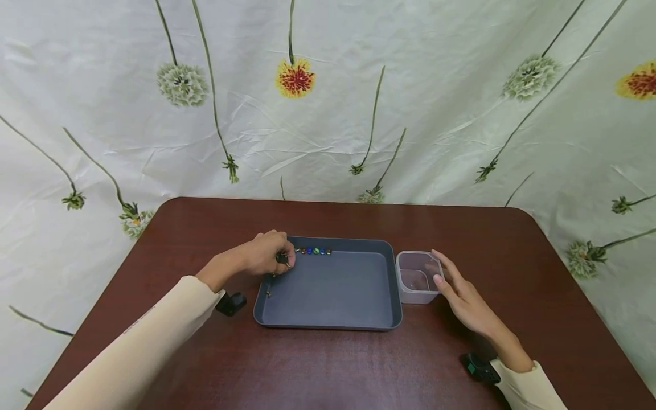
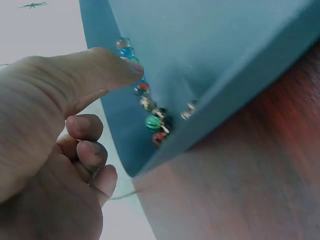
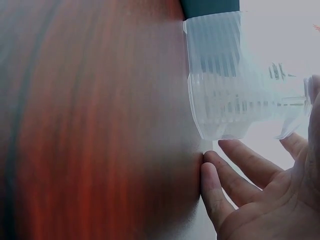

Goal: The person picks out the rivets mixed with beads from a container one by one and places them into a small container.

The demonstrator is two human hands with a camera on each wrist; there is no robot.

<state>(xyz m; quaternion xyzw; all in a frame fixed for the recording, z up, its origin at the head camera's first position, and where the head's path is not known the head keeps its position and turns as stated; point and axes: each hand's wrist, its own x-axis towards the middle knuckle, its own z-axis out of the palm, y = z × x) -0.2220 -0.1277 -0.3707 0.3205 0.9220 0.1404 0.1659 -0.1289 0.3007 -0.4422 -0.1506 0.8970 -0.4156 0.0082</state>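
My left hand point(image 1: 263, 253) bends over the far left corner of the grey tray point(image 1: 333, 290). In the left wrist view its extended thumb point(image 2: 107, 67) passes over a line of glass marbles point(image 2: 145, 103), while other fingers point(image 2: 90, 150) curl in. Whether a marble sits between the fingertips is hidden. Several marbles cluster near the corner, including a green one point(image 2: 152, 123). My right hand point(image 1: 463, 299) rests with spread, fairly straight fingers against the right side of a clear plastic container point(image 1: 417, 297). No marbles show inside that container.
Along the tray's far wall runs a row of coloured marbles point(image 1: 316, 251). Another small marble point(image 1: 269, 294) lies by its left wall. Both tray and container stand on a dark red-brown wooden table point(image 1: 328, 364). A white flowered cloth point(image 1: 328, 125) hangs behind it.
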